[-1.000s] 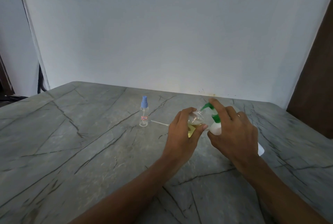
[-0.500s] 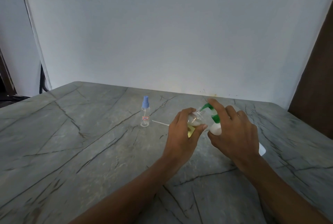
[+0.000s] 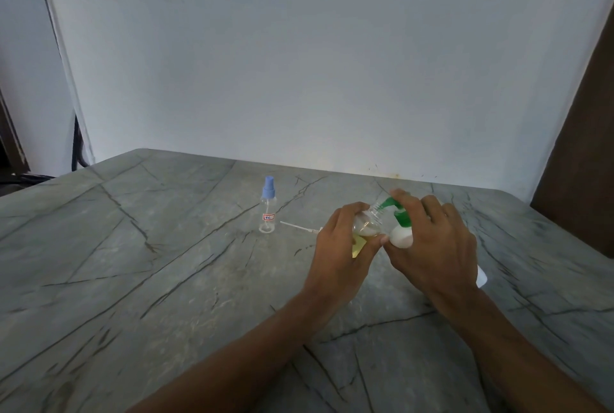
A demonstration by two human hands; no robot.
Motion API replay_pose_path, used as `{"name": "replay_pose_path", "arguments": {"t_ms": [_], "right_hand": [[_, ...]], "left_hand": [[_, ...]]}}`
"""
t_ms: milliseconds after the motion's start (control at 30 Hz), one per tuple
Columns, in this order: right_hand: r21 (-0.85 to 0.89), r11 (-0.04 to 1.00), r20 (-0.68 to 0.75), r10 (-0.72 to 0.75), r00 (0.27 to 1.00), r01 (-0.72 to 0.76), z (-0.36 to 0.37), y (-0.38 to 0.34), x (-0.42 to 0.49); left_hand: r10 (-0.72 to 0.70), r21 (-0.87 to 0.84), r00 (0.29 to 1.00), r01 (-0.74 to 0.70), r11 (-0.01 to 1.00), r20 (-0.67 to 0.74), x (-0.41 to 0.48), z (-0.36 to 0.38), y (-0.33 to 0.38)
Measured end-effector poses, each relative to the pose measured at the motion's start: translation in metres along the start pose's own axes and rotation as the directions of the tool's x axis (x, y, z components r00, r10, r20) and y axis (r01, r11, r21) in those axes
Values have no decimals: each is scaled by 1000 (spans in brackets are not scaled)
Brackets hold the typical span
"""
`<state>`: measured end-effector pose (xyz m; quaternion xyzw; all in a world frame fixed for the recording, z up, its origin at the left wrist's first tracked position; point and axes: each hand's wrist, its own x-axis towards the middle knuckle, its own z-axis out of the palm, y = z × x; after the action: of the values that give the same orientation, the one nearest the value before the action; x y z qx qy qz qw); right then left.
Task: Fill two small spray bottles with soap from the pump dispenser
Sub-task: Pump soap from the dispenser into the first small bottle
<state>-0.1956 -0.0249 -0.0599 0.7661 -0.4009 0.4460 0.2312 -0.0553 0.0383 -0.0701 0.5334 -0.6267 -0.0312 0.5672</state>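
Over the last second we see almost nothing move: our left hand (image 3: 339,246) keeps its fingers and thumb curled round the small bottle (image 3: 363,230), held above the table (image 3: 133,263) and tilted so its open neck meets the green spout. Our right hand (image 3: 432,243) stays wrapped round the white pump dispenser (image 3: 402,236), which is also tilted, with the forefinger lying along the top of the green pump head. The yellowish soap in the lower part of the small bottle sits at much the same level as before, so we judge this a slow stretch of pumping, with the first fill only partly done. We cannot tell whether soap is flowing right now. The second spray bottle (image 3: 267,210) stands upright and well apart to the left, blue cap on and looking empty, so half the task is untouched. A thin white tube (image 3: 299,227), probably from the removed sprayer, lies on the table between that bottle and our left hand.
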Motion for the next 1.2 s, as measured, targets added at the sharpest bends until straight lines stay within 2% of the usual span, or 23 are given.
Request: {"name": "replay_pose_path", "arguments": {"t_ms": [467, 700, 1033, 1200], "right_hand": [[-59, 998, 111, -14, 994, 21, -7, -5, 2], [-48, 999, 84, -19, 996, 23, -7, -3, 1], [47, 999, -32, -22, 999, 23, 1, 5, -1], [26, 1000, -46, -12, 999, 13, -1, 1, -1]], "left_hand": [[-31, 1, 999, 31, 1000, -25, 4, -5, -4], [-42, -9, 999, 42, 999, -7, 3, -4, -2], [45, -3, 999, -45, 999, 3, 0, 0, -1], [52, -2, 999, -52, 999, -8, -1, 0, 0]]}}
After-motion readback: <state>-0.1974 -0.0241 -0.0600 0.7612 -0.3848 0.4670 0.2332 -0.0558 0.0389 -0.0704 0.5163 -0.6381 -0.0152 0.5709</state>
